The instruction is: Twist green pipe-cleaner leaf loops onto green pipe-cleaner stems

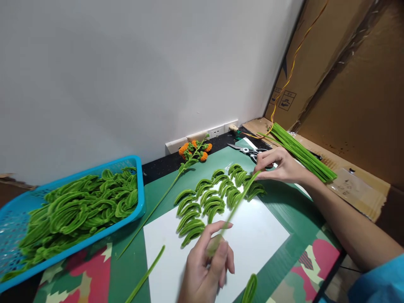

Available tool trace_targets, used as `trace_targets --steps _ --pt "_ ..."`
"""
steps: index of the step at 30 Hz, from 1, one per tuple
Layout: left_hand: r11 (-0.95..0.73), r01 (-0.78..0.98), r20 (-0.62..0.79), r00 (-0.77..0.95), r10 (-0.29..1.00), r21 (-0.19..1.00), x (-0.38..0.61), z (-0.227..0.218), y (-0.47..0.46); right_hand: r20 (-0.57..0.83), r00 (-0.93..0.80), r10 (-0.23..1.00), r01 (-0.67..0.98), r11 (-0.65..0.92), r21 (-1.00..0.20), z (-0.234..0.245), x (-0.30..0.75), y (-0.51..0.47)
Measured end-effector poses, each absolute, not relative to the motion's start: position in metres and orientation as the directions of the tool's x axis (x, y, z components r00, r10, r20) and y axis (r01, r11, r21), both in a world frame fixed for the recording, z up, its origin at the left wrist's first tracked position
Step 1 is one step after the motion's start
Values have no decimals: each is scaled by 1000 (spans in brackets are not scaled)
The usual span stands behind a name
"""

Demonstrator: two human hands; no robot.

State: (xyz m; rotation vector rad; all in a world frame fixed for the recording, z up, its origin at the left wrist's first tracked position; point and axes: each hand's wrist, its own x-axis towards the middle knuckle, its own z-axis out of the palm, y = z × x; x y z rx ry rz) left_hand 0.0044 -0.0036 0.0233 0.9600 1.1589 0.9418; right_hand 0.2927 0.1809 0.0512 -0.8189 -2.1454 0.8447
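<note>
A green pipe cleaner (241,199) stretches slantwise between my two hands. My right hand (279,165) pinches its upper end. My left hand (210,263) is closed around the lower end, which is blurred by motion. Beneath them lies a white sheet (261,227) with rows of curved green pipe cleaner leaves (191,208) along its upper part. A folded green pipe cleaner (250,288) rests at the near edge, and another green length (147,275) lies left of my left hand.
A blue basket (140,185) full of green loops stands at left. Beside it lies a stem with orange flowers (189,158). Scissors (246,150) are behind my right hand. A bundle of green pipe cleaners (304,153) lies at right, near cardboard (356,84) and a yellow wire (292,69).
</note>
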Motion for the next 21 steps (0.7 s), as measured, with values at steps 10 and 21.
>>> trace_targets --steps 10,21 --pt "295 -156 -270 163 949 943 4 28 -4 441 -585 680 211 653 -727 57 292 177" --pt "294 -112 -263 235 936 949 1 28 -6 428 -631 647 254 693 -674 58 300 182"
